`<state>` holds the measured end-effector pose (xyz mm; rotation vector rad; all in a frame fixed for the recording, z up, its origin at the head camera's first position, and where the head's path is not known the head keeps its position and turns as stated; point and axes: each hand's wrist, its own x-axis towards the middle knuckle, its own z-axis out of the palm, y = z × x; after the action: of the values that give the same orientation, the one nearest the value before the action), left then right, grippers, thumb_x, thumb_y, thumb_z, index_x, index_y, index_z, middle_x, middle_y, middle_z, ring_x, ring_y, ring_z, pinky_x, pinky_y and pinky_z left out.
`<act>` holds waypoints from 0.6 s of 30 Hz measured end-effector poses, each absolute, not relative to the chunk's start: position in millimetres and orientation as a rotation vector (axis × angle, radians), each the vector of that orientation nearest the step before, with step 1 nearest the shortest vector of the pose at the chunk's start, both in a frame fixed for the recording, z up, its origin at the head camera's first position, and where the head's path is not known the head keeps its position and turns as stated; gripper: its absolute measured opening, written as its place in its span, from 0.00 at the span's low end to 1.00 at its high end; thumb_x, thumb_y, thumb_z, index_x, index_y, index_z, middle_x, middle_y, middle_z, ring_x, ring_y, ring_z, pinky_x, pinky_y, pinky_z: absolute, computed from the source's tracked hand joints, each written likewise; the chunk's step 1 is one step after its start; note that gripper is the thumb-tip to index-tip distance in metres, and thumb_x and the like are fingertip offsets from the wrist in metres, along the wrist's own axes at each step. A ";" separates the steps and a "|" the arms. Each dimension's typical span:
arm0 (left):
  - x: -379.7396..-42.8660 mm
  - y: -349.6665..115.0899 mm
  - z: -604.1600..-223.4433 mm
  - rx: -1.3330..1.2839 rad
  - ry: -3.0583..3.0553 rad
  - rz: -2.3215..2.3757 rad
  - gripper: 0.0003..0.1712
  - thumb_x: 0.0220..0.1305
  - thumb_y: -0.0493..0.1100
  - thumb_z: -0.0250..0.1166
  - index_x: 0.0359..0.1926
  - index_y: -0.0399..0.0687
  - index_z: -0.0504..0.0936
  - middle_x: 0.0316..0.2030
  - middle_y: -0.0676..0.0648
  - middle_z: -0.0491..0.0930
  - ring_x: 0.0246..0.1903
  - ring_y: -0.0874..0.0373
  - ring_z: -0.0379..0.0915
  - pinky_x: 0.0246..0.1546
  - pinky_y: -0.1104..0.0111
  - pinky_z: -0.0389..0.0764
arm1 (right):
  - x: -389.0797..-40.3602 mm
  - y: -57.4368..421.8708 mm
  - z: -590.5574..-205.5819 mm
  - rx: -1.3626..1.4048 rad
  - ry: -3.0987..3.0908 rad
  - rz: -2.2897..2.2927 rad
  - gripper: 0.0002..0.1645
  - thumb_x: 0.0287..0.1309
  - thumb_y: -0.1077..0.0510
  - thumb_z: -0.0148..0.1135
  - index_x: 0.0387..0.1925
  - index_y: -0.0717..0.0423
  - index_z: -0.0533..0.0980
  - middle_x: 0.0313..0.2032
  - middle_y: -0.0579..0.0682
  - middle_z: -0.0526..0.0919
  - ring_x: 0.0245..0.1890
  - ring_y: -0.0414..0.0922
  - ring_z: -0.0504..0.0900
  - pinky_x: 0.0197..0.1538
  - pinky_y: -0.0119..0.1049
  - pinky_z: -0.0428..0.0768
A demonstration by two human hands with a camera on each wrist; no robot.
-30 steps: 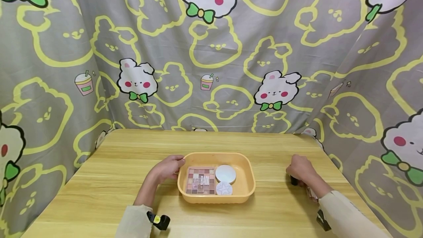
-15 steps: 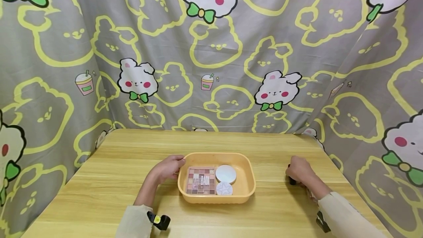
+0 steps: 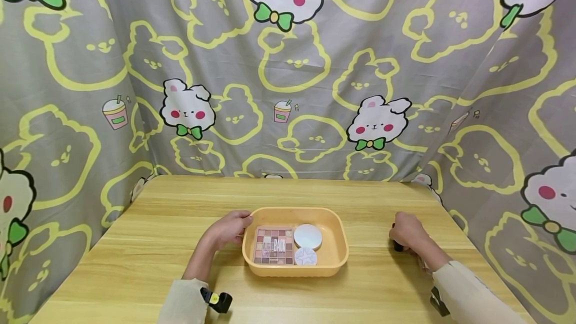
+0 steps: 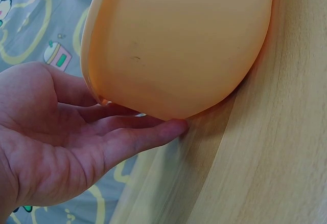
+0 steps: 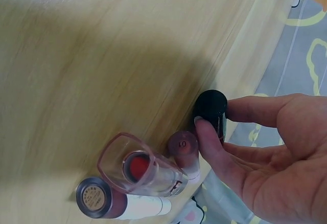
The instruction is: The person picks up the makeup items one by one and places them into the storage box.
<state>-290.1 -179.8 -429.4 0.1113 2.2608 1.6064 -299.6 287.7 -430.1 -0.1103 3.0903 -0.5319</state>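
An orange plastic basin stands mid-table, holding an eyeshadow palette, a round white compact and a smaller round case with a star. My left hand grips its left end at the rim; fingers press the outer wall in the left wrist view. On the right, thumb and fingers of my right hand pinch a black lipstick tube. Beside it in the right wrist view are a mauve-topped tube, a clear tube with a red centre and a dark-based lip tube.
The wooden table stretches around the basin. A patterned grey curtain encloses its back and both sides. Black camera mounts sit at the cuffs.
The right hand and the black tube shift slightly left and down between the first frame and the second, then stay nearly still. The left hand and the basin hold their place.
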 end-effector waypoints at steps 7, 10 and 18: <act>-289.4 -179.5 -428.1 0.095 2.275 1.596 0.31 0.81 0.43 0.45 0.74 0.24 0.57 0.65 0.27 0.71 0.62 0.36 0.74 0.53 0.48 0.84 | -300.6 287.1 -430.6 -0.090 3.083 -0.540 0.04 0.49 0.68 0.52 0.23 0.60 0.67 0.19 0.54 0.72 0.11 0.43 0.72 0.18 0.35 0.72; -289.2 -179.7 -428.0 0.090 2.285 1.590 0.31 0.81 0.43 0.45 0.74 0.25 0.58 0.65 0.28 0.71 0.62 0.37 0.74 0.53 0.49 0.84 | -300.9 286.6 -429.6 -0.079 3.080 -0.539 0.03 0.49 0.68 0.53 0.23 0.61 0.68 0.20 0.54 0.72 0.11 0.43 0.72 0.18 0.35 0.72; -290.1 -180.7 -429.6 0.099 2.295 1.582 0.29 0.80 0.43 0.46 0.72 0.26 0.63 0.62 0.30 0.75 0.60 0.39 0.77 0.51 0.49 0.85 | -301.6 286.5 -428.5 -0.082 3.076 -0.532 0.01 0.48 0.68 0.53 0.25 0.63 0.69 0.22 0.55 0.73 0.14 0.45 0.72 0.20 0.35 0.72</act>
<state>-290.1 -180.7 -429.6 0.0990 2.2945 1.5819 -301.6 286.5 -428.5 -0.0825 3.0755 -0.5318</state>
